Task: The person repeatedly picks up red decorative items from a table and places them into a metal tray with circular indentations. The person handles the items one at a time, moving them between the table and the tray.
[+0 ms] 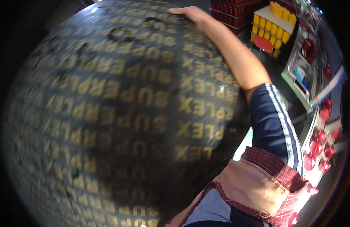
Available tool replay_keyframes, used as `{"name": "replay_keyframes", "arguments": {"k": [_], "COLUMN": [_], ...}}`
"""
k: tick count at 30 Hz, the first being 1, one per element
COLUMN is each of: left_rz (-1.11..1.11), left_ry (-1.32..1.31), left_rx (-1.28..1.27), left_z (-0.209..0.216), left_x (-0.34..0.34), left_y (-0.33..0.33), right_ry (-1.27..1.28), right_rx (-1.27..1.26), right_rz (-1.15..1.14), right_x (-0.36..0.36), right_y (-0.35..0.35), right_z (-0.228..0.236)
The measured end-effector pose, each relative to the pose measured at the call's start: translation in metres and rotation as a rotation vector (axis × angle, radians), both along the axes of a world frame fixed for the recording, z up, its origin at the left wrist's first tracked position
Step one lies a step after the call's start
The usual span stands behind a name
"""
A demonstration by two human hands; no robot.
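Note:
A large dark board (144, 90), printed all over with rows of yellow lettering, fills the left and middle of the view close in front of me. Its surface is scuffed, and a shadow falls over the lower middle. My right arm reaches up along the board's right side, and my right hand (190, 14) grips its far edge. One digit lies stretched along the top; the other fingers are mostly hidden. My left hand is out of sight.
Yellow cylinders (271, 28) stand in a rack at the far right, near a round red stool seat (262, 43). Dark red stacked pieces (229, 13) are behind. A long bench or machine (299, 85) and several shiny red round parts (316, 147) line the right side.

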State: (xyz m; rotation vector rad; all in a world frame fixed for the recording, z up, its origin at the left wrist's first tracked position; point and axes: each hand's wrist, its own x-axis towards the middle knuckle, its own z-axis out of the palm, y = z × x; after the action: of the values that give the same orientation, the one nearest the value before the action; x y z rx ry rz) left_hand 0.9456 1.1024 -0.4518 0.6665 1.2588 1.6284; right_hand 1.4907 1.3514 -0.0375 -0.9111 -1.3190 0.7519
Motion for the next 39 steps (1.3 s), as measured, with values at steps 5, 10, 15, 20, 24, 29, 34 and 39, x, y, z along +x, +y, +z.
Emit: {"name": "replay_keyframes", "arguments": {"k": [5,10,15,20,24,29,34,39], "left_rz": [-0.109,-0.795,-0.141,0.489,0.582,0.515,0.391,0.357], "left_ry": [-0.448,0.474,0.311,0.615,0.863,0.717,0.574,0.523], "left_rx": [0.324,-0.105,0.0,-0.584,-0.753,-0.845,-0.927,-0.957], "left_z": [-0.053,-0.123,-0.108,-0.106,-0.151,-0.154,-0.157,-0.147], "left_x": [-0.033,-0.179,-0.549,-0.905,-0.922,-0.822,-0.77,-0.693], "left_y": [-0.028,-0.095,-0.22,-0.412,-0.332,-0.191,-0.129,-0.081], "right_ry": [-1.125,-0.814,-0.506,-0.112,0.574,0.935,1.12,1.115], "right_rx": [0.063,-0.119,-0.25,-1.136,-1.056,-0.872,-0.905,-0.914], "right_rz": [-0.887,-0.867,-1.098,-0.497,-0.258,-0.212,-0.429,-0.47], "right_x": [-0.021,-0.17,-0.436,-0.687,-0.683,-0.625,-0.568,-0.476], "right_y": [0.049,-0.011,-0.233,-0.465,-0.434,-0.34,-0.299,-0.233], "right_z": [0.005,-0.294,-0.523,-0.616,-0.59,-0.552,-0.53,-0.488]}}
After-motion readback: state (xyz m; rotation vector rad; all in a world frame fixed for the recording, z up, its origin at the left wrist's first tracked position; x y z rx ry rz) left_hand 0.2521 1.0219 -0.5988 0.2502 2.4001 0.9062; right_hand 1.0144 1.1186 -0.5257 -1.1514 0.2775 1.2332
